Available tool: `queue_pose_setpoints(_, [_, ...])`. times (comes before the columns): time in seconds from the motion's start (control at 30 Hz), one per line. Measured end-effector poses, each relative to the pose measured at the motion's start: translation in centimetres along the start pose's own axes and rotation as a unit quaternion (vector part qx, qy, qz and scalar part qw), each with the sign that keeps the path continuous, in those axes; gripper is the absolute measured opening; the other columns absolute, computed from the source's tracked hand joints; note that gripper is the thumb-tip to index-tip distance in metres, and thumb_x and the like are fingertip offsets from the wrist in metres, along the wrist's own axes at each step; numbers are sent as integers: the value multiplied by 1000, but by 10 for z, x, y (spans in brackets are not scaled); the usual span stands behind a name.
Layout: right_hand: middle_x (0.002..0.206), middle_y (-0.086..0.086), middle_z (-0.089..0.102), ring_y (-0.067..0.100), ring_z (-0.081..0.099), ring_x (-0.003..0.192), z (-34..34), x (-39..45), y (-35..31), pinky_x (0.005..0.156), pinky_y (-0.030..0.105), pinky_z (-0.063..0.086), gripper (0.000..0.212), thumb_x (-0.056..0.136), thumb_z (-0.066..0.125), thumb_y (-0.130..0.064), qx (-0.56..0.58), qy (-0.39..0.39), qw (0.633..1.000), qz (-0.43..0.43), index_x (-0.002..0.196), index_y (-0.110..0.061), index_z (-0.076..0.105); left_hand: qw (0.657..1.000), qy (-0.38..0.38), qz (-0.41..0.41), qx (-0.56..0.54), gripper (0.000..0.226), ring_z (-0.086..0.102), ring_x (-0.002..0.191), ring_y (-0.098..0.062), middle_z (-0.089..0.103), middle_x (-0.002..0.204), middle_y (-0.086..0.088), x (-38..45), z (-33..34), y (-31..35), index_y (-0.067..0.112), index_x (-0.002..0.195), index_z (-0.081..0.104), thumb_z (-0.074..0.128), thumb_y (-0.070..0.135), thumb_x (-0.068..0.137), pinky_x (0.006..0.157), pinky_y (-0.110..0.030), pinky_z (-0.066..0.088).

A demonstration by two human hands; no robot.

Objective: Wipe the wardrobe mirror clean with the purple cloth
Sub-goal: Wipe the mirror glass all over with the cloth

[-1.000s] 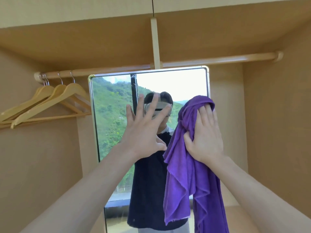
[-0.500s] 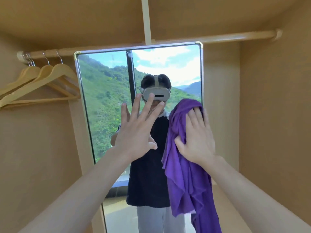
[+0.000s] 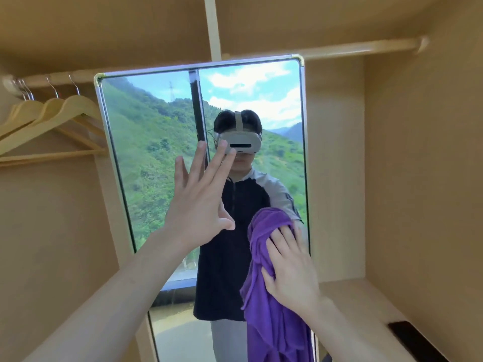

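A tall metal-framed mirror stands inside the wooden wardrobe, reflecting green hills, sky and a person with a headset. My right hand presses the purple cloth flat against the mirror's lower right part, near its right frame edge; the cloth hangs down below the hand. My left hand is spread, fingers apart, held up against or just in front of the mirror's middle; I cannot tell whether it touches the glass.
Several wooden hangers hang on the rail at the upper left. A wardrobe shelf lies at the lower right with a dark flat object on it. Wooden side walls stand close on both sides.
My right hand has slid the purple cloth down the mirror's right side. The left hand stays spread at the mirror's middle. The view has tilted downward, showing more of the mirror and the shelf.
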State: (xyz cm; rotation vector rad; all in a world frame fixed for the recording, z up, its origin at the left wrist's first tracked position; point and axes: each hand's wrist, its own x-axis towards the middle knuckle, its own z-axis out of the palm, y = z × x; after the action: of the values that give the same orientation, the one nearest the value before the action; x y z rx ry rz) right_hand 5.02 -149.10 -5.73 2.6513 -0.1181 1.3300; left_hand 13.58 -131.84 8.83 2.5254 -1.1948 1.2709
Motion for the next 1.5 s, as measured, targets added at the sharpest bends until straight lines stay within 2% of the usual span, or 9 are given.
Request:
queue_pose_setpoints(0.17, [127,9,61,32,48,129,-16,17,13,123,49,16,53,73,72,-30,-1,25,1000,3,120,-7,61,1000,-5,5,-1,147,-34,150,-27,-32,165,10,0,-2,2,26,160,-16,86,61,61,121,-61,-14])
queue_pose_setpoints(0.4, [142,12,48,31,33,143,-58,81,32,128,44,9,60,78,66,-20,78,130,982,117,133,-4,49,1000,-5,0,-4,143,-34,150,-27,-32,165,10,0,-3,3,27,160,-15,86,58,64,121,-61,-13])
queue_pose_setpoints(0.63, [131,10,47,34,42,135,-12,7,27,111,51,41,50,79,65,-10,212,82,960,164,124,-11,45,1000,-8,-4,17,135,-27,153,-32,-26,168,3,-29,21,15,24,162,-11,83,46,67,120,-68,-4])
queue_pose_setpoints(0.83, [135,4,43,26,45,132,7,-43,16,114,42,40,64,82,68,-4,298,42,937,178,132,-25,35,999,-34,-19,33,145,-23,154,-36,-23,169,-1,-53,42,31,24,162,-12,87,51,59,118,-73,3])
queue_pose_setpoints(0.97, [135,6,47,19,50,123,-6,-24,28,110,30,42,66,85,64,-6,330,37,925,185,143,-10,34,998,-48,-31,24,150,-31,151,-34,-30,166,2,-50,40,33,26,160,-18,89,55,59,118,-72,-4])
queue_pose_setpoints(1.03, [135,7,46,21,51,121,-20,-2,30,109,33,43,68,85,63,-7,345,63,918,187,145,-7,32,998,-49,-36,22,150,-32,151,-33,-33,165,3,-52,41,34,26,160,-17,90,53,59,118,-71,-5])
queue_pose_setpoints(1.13, [134,10,46,17,48,120,-41,38,33,111,23,37,63,85,58,-10,359,114,907,188,143,-4,33,998,-51,-43,22,150,-32,151,-33,-34,164,4,-53,42,35,26,160,-15,91,52,58,118,-73,-2])
queue_pose_setpoints(1.3, [119,5,55,21,57,110,-46,49,32,101,41,50,32,90,54,-10,414,156,870,219,117,-25,42,996,-62,-61,11,148,-39,146,-30,-41,160,7,-53,42,41,26,160,-18,91,49,62,118,-73,-1])
queue_pose_setpoints(1.5, [117,2,60,15,61,106,7,-54,12,98,27,50,34,95,51,0,446,46,842,300,120,-23,46,996,-47,-75,6,128,-24,153,-35,-31,166,1,-58,46,55,24,160,-15,82,28,77,119,-71,1])
